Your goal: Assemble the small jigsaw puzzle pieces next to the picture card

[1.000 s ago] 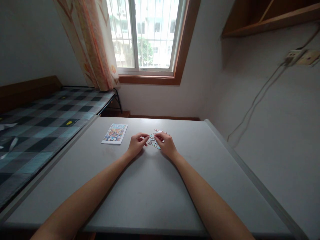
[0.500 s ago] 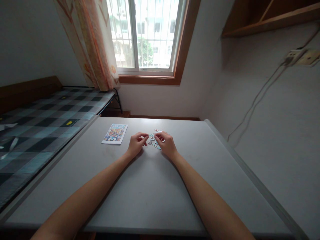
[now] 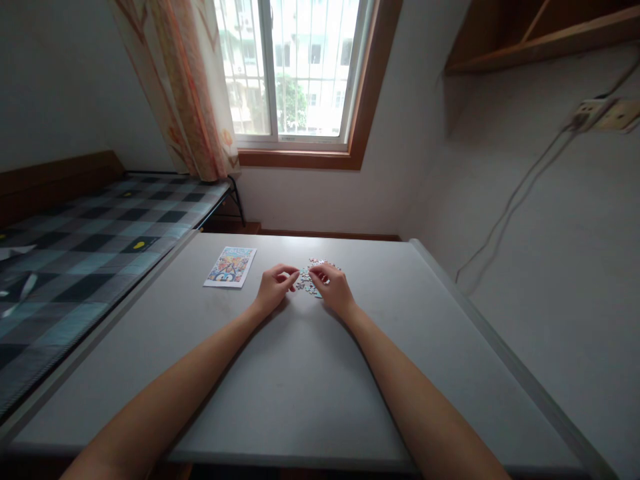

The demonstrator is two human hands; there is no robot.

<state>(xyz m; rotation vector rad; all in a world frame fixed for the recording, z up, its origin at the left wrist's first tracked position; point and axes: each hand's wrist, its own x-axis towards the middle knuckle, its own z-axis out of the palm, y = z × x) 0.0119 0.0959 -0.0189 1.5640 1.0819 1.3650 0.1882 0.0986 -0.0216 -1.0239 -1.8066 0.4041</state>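
Note:
Small jigsaw puzzle pieces lie in a loose pile on the table, partly hidden behind my hands. At the pile's left side, my left hand is closed in a pinch, with a small pale-green puzzle piece at its fingertips. Facing it from the right, my right hand pinches at the same small spot with thumb and forefinger, its other fingers curled over the pile. Whether one piece or joined ones are between the fingertips is too small to tell. Left of my hands lies a picture sheet with a penguin on it.
The grey-white table has a raised strip along its right edge. A bed with a checked cover stands to the left. Beyond the table are a window and a curtain. A cable hangs on the right wall.
Hardly anything differs. Both hands stay pinched over the pile, with only a slight shift at the left fingertips.

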